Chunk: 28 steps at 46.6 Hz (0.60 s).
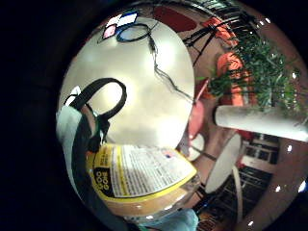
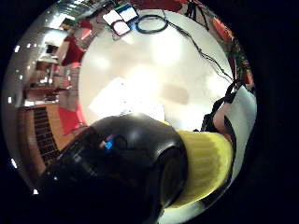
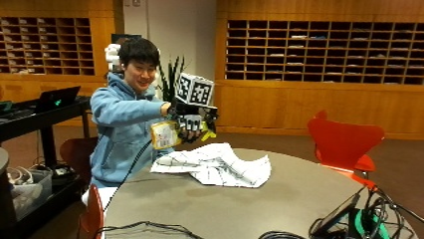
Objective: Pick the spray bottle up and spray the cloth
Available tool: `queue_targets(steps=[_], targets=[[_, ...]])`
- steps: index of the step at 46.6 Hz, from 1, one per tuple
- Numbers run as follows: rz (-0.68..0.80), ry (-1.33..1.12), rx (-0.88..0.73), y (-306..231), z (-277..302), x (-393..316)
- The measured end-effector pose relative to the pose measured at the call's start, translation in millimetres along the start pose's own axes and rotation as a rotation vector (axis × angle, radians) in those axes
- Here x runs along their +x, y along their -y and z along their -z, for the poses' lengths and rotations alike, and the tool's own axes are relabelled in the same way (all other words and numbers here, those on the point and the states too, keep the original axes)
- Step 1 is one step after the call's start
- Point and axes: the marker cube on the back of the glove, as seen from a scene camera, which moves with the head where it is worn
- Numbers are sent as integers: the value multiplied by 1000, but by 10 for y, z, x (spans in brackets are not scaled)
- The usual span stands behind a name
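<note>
The cloth [image 3: 215,167] on the table [image 3: 265,204] is soft crumpled fabric, white with thin dark lines. The tabletop looks smooth with a dull sheen. The spray bottle [image 3: 169,134] has a glossy printed paper label, a shiny black plastic head [image 2: 126,158] and a ribbed matt yellow collar [image 2: 201,168]. The chair [image 3: 344,142] is smooth red plastic.

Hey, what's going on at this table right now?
A person seated at the round table holds a spray bottle up in the gloved right hand, fingers curled round it. The bottle is lifted above a white patterned cloth that lies crumpled on the tabletop. No spray shows. The other hand is out of sight.
</note>
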Motion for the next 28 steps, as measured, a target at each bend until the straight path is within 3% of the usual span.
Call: queue_targets(steps=[15,28], targets=[[-6,-145,-95,8,-321,-442],[0,-154,-43,-135,22,-490]])
